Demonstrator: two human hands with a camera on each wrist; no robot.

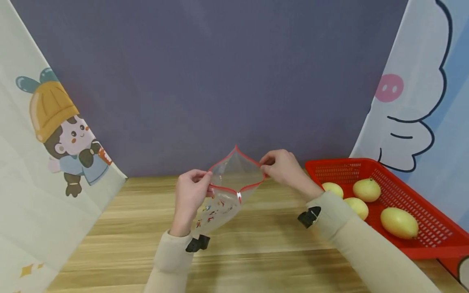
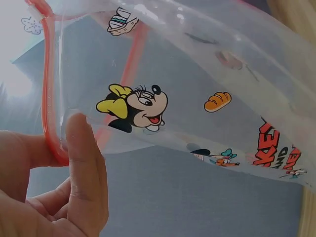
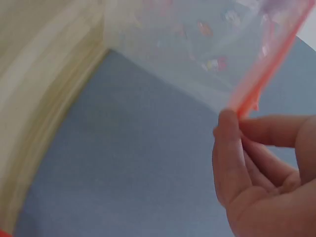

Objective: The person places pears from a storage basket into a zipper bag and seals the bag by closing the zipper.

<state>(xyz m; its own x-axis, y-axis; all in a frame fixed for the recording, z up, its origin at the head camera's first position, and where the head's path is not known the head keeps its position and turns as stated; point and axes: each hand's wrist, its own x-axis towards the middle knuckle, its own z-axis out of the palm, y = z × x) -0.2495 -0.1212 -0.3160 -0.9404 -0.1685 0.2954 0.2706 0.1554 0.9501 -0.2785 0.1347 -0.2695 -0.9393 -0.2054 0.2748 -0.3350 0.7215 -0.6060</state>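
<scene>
A clear zip bag (image 1: pixel 223 207) with a red zip edge and cartoon prints hangs between both hands above the table. Its mouth gapes wide in a diamond shape, and a white slider (image 1: pixel 239 195) sits on the near side of the zip. At the left end of the mouth, my left hand (image 1: pixel 191 191) pinches the red edge between thumb and fingers; a printed mouse face shows beside it in the left wrist view. My right hand (image 1: pixel 283 167) pinches the opposite corner, with its fingertips on the red strip (image 3: pixel 261 74).
To the right stands a red plastic basket (image 1: pixel 439 221) with several yellow-green fruits (image 1: pixel 399 222) in it, close beside the right forearm. Under the hands lies a wood-grain table (image 1: pixel 128 244). A dark grey backdrop (image 1: pixel 220 81) rises behind, with printed cloths at both sides.
</scene>
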